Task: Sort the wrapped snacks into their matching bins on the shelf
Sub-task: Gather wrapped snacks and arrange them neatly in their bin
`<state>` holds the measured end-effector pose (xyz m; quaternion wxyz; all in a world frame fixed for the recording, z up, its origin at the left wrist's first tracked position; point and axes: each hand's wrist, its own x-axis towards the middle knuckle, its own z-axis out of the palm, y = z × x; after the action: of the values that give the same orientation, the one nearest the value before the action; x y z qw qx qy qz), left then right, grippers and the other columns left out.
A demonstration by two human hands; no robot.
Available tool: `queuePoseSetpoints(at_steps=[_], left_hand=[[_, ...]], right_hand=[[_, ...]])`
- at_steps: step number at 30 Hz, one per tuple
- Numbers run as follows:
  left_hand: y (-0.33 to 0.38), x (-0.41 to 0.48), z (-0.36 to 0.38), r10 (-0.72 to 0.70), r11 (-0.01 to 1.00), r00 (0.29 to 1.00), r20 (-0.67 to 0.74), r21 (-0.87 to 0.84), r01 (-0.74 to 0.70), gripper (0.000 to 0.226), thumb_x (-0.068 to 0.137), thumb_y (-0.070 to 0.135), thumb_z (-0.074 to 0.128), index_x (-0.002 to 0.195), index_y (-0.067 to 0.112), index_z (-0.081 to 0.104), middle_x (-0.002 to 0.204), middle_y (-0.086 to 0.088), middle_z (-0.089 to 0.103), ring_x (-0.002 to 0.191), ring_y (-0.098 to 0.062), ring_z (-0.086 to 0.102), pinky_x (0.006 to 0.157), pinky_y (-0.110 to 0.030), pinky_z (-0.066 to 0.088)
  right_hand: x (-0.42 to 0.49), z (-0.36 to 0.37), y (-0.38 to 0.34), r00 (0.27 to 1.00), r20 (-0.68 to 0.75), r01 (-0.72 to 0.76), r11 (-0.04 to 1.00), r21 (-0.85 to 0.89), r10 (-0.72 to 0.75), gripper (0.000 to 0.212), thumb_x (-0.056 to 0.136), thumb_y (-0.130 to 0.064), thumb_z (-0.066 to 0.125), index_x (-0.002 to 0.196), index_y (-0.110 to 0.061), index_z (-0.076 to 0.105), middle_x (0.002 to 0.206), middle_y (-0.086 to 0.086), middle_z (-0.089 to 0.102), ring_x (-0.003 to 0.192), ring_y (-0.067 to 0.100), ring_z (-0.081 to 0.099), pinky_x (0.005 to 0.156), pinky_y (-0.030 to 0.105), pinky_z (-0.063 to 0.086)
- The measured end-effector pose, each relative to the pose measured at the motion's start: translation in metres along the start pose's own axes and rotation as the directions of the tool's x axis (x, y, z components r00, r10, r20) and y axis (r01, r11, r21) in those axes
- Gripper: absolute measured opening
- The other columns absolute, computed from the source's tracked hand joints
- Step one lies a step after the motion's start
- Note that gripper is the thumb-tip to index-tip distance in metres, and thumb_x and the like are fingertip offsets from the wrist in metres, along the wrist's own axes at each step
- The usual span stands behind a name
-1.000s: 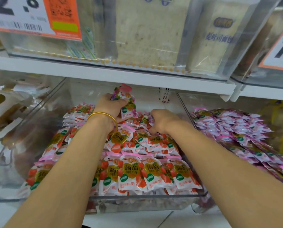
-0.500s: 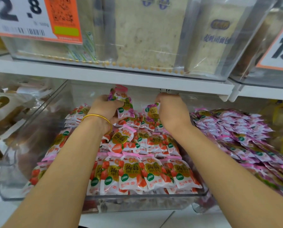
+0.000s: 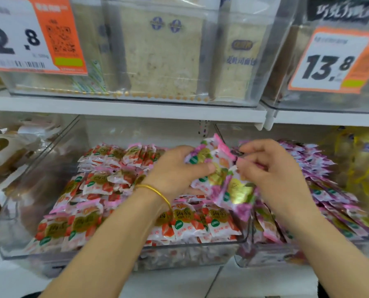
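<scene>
change: both hands are now up from the back of the clear plastic bin of red strawberry packets (image 3: 179, 252) | left hand (image 3: 175, 171) fingers clutch purple-wrapped snack packets (image 3: 209, 155) over its right edge | right hand (image 3: 273, 168) pinches one | guessing strays, headed right

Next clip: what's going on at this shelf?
A person is sorting wrapped snacks on a shop shelf. The left hand grips a bunch of purple-wrapped packets above the red-packet bin, and the right hand pinches the same bunch from the other side. The hands sit right at the divide to the purple-packet bin next door. The packets are not yet dropped in.
</scene>
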<state>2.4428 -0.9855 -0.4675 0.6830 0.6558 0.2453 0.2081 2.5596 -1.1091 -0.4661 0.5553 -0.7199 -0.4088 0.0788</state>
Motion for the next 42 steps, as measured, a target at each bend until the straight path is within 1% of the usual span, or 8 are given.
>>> queuePoseSetpoints(at_steps=[8, 13, 17, 21, 25, 29, 34, 42], left_hand=[[-0.008, 0.002, 0.089, 0.110, 0.993, 0.994, 0.017, -0.034, -0.109, 0.005, 0.087, 0.013, 0.064, 0.089, 0.015, 0.060, 0.092, -0.005, 0.068, 0.085, -0.015, 0.067, 0.079, -0.048, 0.057], [-0.011, 0.011, 0.129, 0.036, 0.996, 0.999, 0.005, -0.085, -0.035, 0.043, 0.077, 0.038, 0.059, 0.113, 0.016, 0.055, 0.119, -0.008, 0.060, 0.113, -0.028, 0.057, 0.091, -0.054, 0.048], [-0.014, 0.019, 0.148, 0.001, 1.000, 1.000, 0.020, -0.005, -0.001, 0.006, 0.095, 0.022, 0.052, 0.100, 0.023, 0.052, 0.102, 0.000, 0.055, 0.099, -0.020, 0.054, 0.093, -0.047, 0.046], [-0.012, 0.024, 0.161, -0.028, 0.997, 0.999, 0.031, 0.071, 0.026, 0.025, 0.093, 0.020, 0.055, 0.116, 0.009, 0.054, 0.109, -0.004, 0.053, 0.110, -0.029, 0.055, 0.098, -0.049, 0.046], [-0.017, 0.035, 0.175, -0.039, 0.990, 0.998, 0.058, 0.138, 0.031, 0.031, 0.096, 0.016, 0.050, 0.068, 0.024, 0.039, 0.072, 0.007, 0.035, 0.069, -0.012, 0.041, 0.078, -0.031, 0.045], [-0.018, 0.044, 0.190, -0.003, 0.972, 1.000, 0.023, 0.233, -0.003, 0.005, 0.097, 0.015, 0.047, 0.096, 0.020, 0.047, 0.078, 0.007, 0.037, 0.069, -0.009, 0.041, 0.064, -0.018, 0.043], [-0.029, 0.069, 0.198, -0.007, 0.920, 0.997, -0.072, 0.391, 0.035, 0.023, 0.088, 0.006, 0.058, 0.072, 0.014, 0.043, 0.074, -0.007, 0.041, 0.071, -0.021, 0.048, 0.060, -0.025, 0.040], [-0.039, 0.087, 0.198, 0.000, 0.828, 0.998, -0.068, 0.559, 0.038, 0.050, 0.086, 0.001, 0.059, 0.131, 0.015, 0.040, 0.090, -0.005, 0.049, 0.074, -0.024, 0.057, 0.080, -0.046, 0.055]], right_hand=[[0.000, -0.047, 0.037, 0.968, -0.063, -0.213, 0.929, 0.303, 0.243, 0.020, 0.092, -0.022, 0.057, 0.077, -0.024, 0.070, 0.089, 0.010, 0.071, 0.086, 0.027, 0.066, 0.082, 0.046, 0.053], [0.001, -0.069, 0.039, 0.958, -0.032, -0.248, 0.879, 0.406, 0.285, 0.020, 0.086, -0.025, 0.061, 0.074, -0.011, 0.068, 0.067, 0.003, 0.070, 0.060, 0.012, 0.066, 0.052, 0.023, 0.054], [0.003, -0.089, 0.044, 0.932, 0.044, -0.341, 0.832, 0.438, 0.359, 0.016, 0.080, -0.021, 0.064, 0.081, -0.005, 0.066, 0.068, 0.005, 0.071, 0.059, 0.014, 0.068, 0.051, 0.022, 0.055], [0.007, -0.108, 0.051, 0.913, 0.054, -0.383, 0.806, 0.452, 0.404, 0.010, 0.083, -0.011, 0.063, 0.074, -0.006, 0.063, 0.059, 0.005, 0.068, 0.050, 0.014, 0.065, 0.045, 0.022, 0.053], [0.012, -0.129, 0.069, 0.908, 0.030, -0.399, 0.841, 0.366, 0.418, 0.007, 0.079, -0.012, 0.067, 0.073, -0.008, 0.067, 0.064, 0.005, 0.070, 0.056, 0.014, 0.065, 0.055, 0.024, 0.056], [0.015, -0.144, 0.085, 0.903, 0.024, -0.415, 0.858, 0.302, 0.428, 0.010, 0.083, -0.007, 0.065, 0.074, -0.007, 0.068, 0.060, -0.002, 0.070, 0.053, 0.005, 0.065, 0.048, 0.014, 0.050], [0.027, -0.160, 0.109, 0.886, -0.063, -0.436, 0.873, 0.221, 0.459, 0.009, 0.083, -0.013, 0.069, 0.075, -0.010, 0.068, 0.084, 0.000, 0.069, 0.079, 0.008, 0.063, 0.077, 0.024, 0.051], [0.046, -0.182, 0.140, 0.917, -0.081, -0.389, 0.921, 0.032, 0.391, 0.012, 0.086, -0.012, 0.066, 0.091, 0.000, 0.068, 0.091, 0.001, 0.064, 0.084, 0.006, 0.058, 0.063, 0.008, 0.044]])
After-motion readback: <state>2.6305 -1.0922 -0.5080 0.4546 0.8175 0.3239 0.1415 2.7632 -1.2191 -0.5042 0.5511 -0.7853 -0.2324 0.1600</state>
